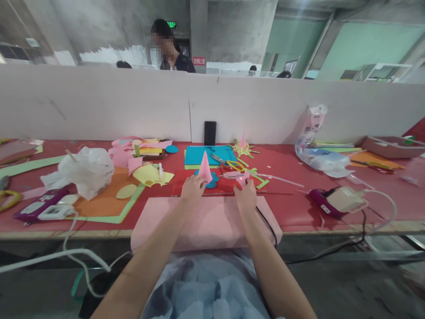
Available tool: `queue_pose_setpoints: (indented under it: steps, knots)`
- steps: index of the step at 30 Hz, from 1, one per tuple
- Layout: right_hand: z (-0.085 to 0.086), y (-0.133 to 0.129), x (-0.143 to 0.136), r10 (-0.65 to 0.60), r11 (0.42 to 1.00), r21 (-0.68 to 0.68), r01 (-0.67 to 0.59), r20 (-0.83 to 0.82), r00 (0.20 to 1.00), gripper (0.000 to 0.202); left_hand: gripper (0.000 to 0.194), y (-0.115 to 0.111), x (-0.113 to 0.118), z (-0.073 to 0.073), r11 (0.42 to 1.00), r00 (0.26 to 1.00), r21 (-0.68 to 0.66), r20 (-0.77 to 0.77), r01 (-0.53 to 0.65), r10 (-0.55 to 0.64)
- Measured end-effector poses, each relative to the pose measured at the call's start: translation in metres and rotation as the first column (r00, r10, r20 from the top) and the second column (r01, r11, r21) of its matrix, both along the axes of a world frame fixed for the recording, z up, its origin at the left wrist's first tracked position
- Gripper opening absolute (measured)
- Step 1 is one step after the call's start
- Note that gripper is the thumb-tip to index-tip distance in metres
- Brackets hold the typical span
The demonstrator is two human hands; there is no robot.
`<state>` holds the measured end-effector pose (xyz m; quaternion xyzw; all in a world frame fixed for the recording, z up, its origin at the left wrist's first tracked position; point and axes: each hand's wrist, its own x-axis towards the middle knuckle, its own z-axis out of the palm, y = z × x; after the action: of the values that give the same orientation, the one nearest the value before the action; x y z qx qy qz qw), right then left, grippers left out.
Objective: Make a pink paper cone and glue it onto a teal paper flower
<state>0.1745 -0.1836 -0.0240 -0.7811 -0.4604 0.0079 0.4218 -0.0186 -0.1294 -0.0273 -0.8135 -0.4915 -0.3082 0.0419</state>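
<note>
A pink paper cone (205,168) stands point up over blue scalloped paper (212,180) on a red board (179,184). My left hand (193,186) is closed at the cone's lower left side, fingertips on it. My right hand (246,193) grips a pink hot glue gun (244,177), its nozzle pointing left toward the cone. A long clear glue stick (282,179) trails from the gun's back, and a black cord (266,220) hangs below. Just behind the gun lie scissors (235,165) with yellow and red handles. Green paper strips (260,177) lie beside the gun.
Blue sheets (195,155), a black phone (210,133) and another pink cone (243,141) on green strips are behind. Paper scraps (122,155) and a crumpled white bag (88,170) lie left; a plastic bag (315,150) and power strip (327,204) right. A pink pad (212,221) lines the front.
</note>
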Motion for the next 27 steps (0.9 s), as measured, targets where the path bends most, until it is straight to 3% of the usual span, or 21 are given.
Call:
queue_pose_setpoints:
  steps: [4,16,27]
  knots:
    - [0.001,-0.001,-0.001,0.0,1.0,-0.009,0.0,-0.025,1.0,0.039,0.024,0.001,0.001,-0.001,0.999,0.994,-0.032,-0.11,0.018,-0.021]
    - [0.0,0.0,-0.001,-0.002,1.0,-0.018,0.002,-0.03,1.0,0.039,0.034,-0.001,0.008,-0.002,0.991,0.992,-0.085,-0.067,0.101,-0.107]
    - [0.004,-0.003,-0.003,0.022,0.999,-0.044,-0.024,-0.043,0.999,0.039,0.037,-0.001,0.014,-0.005,0.995,0.981,-0.065,-0.171,0.081,-0.091]
